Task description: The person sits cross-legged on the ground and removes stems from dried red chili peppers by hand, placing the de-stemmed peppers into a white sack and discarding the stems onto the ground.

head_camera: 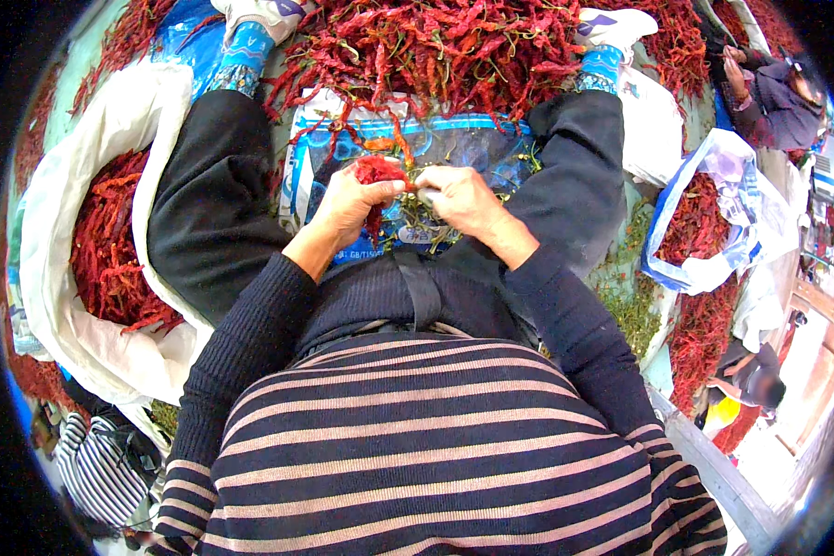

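My left hand [344, 205] is closed around a small bunch of dried red chili peppers [377, 170], which stick out above and below the fist. Its thumb points toward my right hand [464, 201]. The right fingertips pinch the end of one chili at the bunch's right side; the exact spot is partly hidden by the fingers. Under both hands, a blue printed plastic sack [483, 156] lies between my legs. Loose green stems [417, 208] are scattered on it, with a few chilies near its far edge. Beyond it spreads a large heap of dried red chilies [445, 48].
To my left stands a white woven sack [38, 208], rolled open, holding red chilies [111, 243]. On the right is a blue-and-white plastic bag [657, 229] with more chilies. Green stems [629, 306] litter the floor there. Other people [778, 97] sit at the right and lower left.
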`<state>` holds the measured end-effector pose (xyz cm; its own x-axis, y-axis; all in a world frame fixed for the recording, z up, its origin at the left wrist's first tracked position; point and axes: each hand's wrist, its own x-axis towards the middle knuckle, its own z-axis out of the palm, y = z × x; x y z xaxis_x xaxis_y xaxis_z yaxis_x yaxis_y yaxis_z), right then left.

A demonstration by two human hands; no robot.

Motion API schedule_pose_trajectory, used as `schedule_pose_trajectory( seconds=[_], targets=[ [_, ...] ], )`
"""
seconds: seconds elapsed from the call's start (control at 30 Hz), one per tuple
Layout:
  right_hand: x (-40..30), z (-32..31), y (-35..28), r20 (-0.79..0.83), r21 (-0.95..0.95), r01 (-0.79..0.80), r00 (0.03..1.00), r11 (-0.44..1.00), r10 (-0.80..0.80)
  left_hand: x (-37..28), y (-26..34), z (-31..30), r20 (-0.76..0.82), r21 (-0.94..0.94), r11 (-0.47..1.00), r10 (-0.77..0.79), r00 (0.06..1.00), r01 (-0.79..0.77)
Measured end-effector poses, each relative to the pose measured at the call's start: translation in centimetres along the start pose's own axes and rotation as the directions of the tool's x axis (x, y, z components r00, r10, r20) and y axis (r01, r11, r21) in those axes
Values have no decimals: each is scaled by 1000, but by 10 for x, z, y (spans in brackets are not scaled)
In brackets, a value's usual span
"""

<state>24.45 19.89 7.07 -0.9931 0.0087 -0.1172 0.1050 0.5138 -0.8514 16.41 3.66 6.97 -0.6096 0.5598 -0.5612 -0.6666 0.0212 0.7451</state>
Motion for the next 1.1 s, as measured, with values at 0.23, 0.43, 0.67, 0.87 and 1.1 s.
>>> schedule_pose_trajectory(
  seconds=[0.23, 0.43, 0.67, 0.87, 1.1],
  targets=[
    [2, 12, -11, -7, 153, -125, 992, 980, 127, -7, -1, 7, 74, 321, 909, 257, 964, -267],
    [20, 24, 3, -92, -285, 27, 994, 958, -55, 1, 1, 1, 132, 447, 802, 380, 916, -397],
    [26, -25, 73, -242, -542, -274, 956, 794, 165, -26, 18, 17, 274, 295, 888, 273, 922, -351],
    [56, -61, 92, -463, -503, -467, 856, 727, 229, -10, 11, -6, 80, 241, 960, 128, 988, -144],
    [50, -44, 87, -429, -494, -386, 888, 779, 167, -7, 11, -6, -87, 224, 971, 110, 990, -89]
  ],
)
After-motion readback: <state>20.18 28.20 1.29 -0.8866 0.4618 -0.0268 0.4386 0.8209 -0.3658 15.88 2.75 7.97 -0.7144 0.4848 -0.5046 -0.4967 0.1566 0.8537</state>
